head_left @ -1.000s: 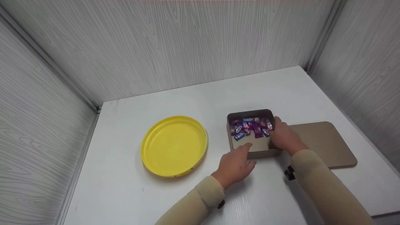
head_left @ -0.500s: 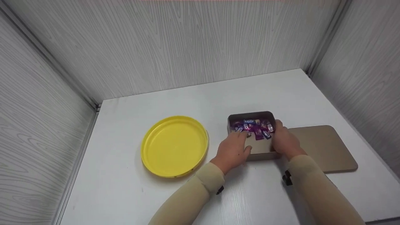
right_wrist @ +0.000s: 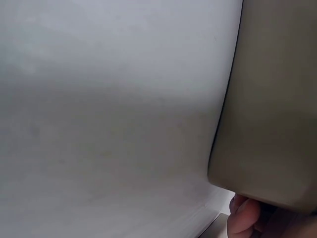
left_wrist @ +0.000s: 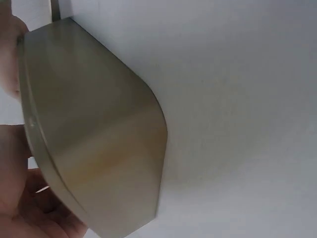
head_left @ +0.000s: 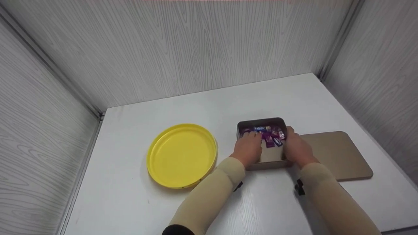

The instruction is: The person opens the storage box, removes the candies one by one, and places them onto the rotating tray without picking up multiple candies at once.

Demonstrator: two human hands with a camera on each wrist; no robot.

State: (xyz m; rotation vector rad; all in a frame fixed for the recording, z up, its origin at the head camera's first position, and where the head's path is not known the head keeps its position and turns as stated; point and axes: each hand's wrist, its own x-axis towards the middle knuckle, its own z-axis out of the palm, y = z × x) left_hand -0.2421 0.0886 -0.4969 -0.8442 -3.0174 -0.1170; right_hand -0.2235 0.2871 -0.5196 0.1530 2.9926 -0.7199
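Note:
A bronze-coloured rectangular tin (head_left: 271, 165) sits without its lid on the white table, with several purple and blue wrapped candies (head_left: 269, 141) towards its far side. My left hand (head_left: 247, 150) reaches over the near left part of the tin, its bent fingertips down among the candies. The left wrist view has the left hand (left_wrist: 12, 183) at the tin's rim, fingers curled; I cannot tell whether a candy is between them. My right hand (head_left: 297, 148) grips the tin's right wall. Its fingers (right_wrist: 245, 215) show beneath the tin's edge in the right wrist view.
The flat bronze lid (head_left: 338, 156) lies on the table (head_left: 120, 195) right of the tin, partly behind the right forearm. A round yellow tray (head_left: 183, 156) with a raised rim stands to the left. Wood-grained panels (head_left: 196, 49) enclose the back and sides.
My left hand has moved from the tin's near edge in over the candies, and its fingers have bent down among them. The right hand keeps its grip on the tin.

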